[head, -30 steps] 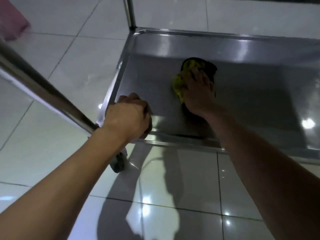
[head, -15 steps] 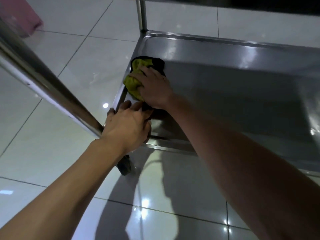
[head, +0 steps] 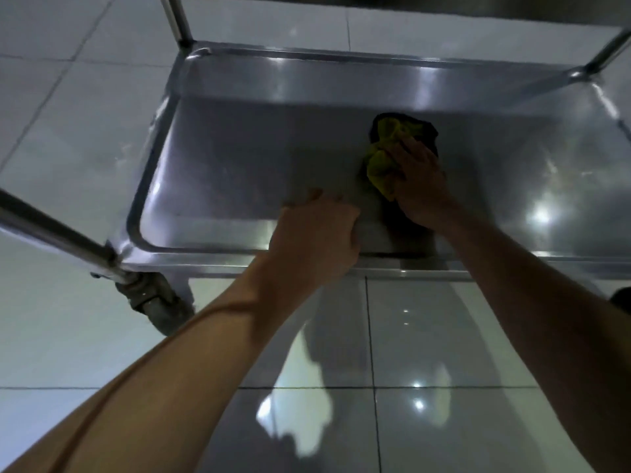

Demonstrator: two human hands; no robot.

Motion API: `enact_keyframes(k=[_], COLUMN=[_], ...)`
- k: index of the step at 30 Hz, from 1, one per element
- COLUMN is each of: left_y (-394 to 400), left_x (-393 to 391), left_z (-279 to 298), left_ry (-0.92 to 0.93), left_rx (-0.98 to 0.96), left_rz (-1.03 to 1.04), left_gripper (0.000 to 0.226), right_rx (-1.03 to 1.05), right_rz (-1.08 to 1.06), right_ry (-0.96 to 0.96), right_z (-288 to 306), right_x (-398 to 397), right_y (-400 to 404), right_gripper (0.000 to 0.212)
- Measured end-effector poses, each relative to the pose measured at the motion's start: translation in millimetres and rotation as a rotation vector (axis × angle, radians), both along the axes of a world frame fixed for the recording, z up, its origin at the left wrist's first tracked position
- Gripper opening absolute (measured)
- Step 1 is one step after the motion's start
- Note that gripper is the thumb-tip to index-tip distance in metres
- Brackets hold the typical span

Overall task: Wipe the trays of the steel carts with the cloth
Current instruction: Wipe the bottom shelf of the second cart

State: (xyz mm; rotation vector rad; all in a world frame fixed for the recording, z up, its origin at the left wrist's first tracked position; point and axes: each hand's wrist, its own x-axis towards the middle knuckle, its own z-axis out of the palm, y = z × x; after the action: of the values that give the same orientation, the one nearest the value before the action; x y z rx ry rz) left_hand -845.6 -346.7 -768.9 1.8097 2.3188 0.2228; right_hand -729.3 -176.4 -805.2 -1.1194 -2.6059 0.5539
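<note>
The bottom steel tray (head: 218,165) of the cart fills the upper half of the view. A crumpled yellow and dark cloth (head: 384,158) lies on the tray floor, right of the middle. My right hand (head: 418,179) presses down on the cloth, fingers spread over it. My left hand (head: 316,237) grips the tray's near rim, fingers curled over the edge into the tray.
Steel uprights rise at the tray's corners (head: 177,18) (head: 611,49) and a rail (head: 51,230) crosses at left. A caster wheel (head: 157,302) sits under the near left corner. An upper shelf edge (head: 444,5) overhangs at the top. Glossy white floor tiles (head: 444,353) surround the cart.
My right hand has swept the cloth from the tray's left end toward the right of the middle. My left hand has slid right along the near rim.
</note>
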Motion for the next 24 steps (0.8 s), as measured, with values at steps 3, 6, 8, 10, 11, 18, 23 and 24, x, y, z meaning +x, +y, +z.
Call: enact_keyframes(k=[3,6,8,10,11,18,23,24], left_y=[15,22,21,18,15,8,7,4], left_x=[40,71,80,80,78,77,77,76], left_z=[3,1,-3,-9,-12,-26,-23,-21], left_ry=[0.015,0.053,0.066,0.069,0.064,0.038,-0.026,-0.024], left_rx=[-0.052,-0.091,-0.092,-0.074,-0.064,-0.051,-0.068,-0.073], left_rz=[-0.104,-0.15,-0.136,-0.13,-0.132,-0.11,-0.079,-0.099], left_gripper=[0.025,0.03,0.03,0.031,0.031,0.033,0.036,0.037], right_rx=[-0.016,0.015,0.064,0.064,0.058,0.001,-0.073,-0.085], right_rz=[-0.139,-0.14,-0.11,-0.154,-0.171,-0.186,-0.164,-0.147], right_ry=[-0.074,-0.205,-0.245,-0.215,-0.205,-0.226,-0.356,-0.414], right_z=[2,-2,-1,3,3,9,21,24], right_x=[60,99,112,118,120,124,115,113], right_y=[1,-2,-11,-23,-30,-66,-83,-85], right_gripper=[0.058,0.053,0.053,0.053,0.052,0.047,0.05,0.052])
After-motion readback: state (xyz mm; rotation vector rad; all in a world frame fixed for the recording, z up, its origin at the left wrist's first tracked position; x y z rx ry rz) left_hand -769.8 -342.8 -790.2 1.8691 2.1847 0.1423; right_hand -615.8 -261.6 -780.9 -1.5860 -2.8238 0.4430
